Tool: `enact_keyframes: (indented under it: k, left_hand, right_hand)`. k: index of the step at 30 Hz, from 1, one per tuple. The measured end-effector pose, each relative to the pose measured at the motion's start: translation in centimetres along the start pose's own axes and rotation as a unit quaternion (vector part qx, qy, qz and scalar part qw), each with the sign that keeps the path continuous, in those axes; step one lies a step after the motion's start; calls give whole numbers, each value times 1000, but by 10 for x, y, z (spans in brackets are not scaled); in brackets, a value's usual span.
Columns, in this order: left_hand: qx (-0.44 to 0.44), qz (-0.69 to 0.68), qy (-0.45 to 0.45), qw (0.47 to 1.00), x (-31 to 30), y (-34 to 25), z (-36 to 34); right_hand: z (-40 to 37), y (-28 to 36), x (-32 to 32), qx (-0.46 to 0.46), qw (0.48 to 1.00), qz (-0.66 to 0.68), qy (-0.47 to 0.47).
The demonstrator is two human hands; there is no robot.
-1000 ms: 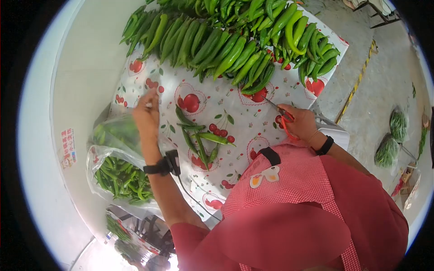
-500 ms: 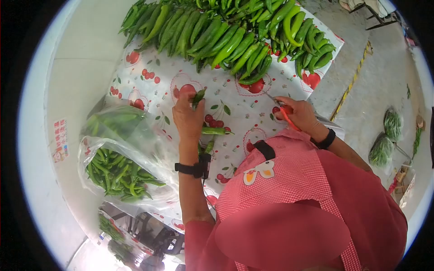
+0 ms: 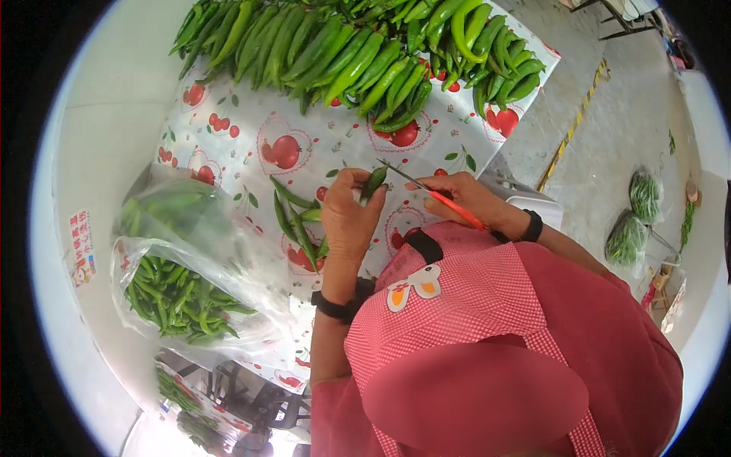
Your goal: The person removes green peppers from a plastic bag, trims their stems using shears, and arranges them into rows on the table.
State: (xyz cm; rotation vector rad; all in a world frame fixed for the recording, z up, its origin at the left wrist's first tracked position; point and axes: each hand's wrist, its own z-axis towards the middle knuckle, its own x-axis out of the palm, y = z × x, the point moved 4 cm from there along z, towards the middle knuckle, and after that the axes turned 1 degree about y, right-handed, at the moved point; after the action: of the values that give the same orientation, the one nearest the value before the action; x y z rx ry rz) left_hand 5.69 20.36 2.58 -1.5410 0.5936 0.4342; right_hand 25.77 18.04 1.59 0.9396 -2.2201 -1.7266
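Observation:
Between the fingers and thumb of my left hand (image 3: 349, 217) is a green pepper (image 3: 374, 185), its end pointing up. My right hand (image 3: 472, 199) grips red-handled scissors (image 3: 454, 209), with the blades reaching left to the pepper's upper end. Just left of my left hand, several loose green peppers (image 3: 295, 221) lie on the tablecloth, partly covered by that hand. A long pile of green peppers (image 3: 327, 57), laid side by side in rows, spans the far side of the table.
A clear plastic bag (image 3: 129, 293) full of smaller green peppers (image 3: 179, 293) sits at the table's left side. The patterned tablecloth (image 3: 251, 99) covers the table. On the floor at right are bagged green vegetables (image 3: 628, 238) and yellow-black tape (image 3: 572, 129).
My left hand has moved right with the pepper, while the scissors have come to its tip. The loose peppers beside my left hand show more now. The camera view has shifted slightly.

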Motion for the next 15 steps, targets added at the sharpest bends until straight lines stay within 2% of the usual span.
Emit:
enact_keyframes:
  k: [5,10,13,15]
  left_hand:
    - [14,-35,17,999,12,0,-6]
    - [-53,-83,65,993,24,10,-12]
    - [-52,-63,83,993,26,6,-15]
    - [-41,-55,93,993,28,8,-18]
  right_hand:
    - [-2,-3,1,2,1000,14,-15]
    - [-2,-14,5,30,1000,2,2]
    - [-7,-28,10,27,999,24,-5]
    - [-12,-35,9,34,999,-28,5]
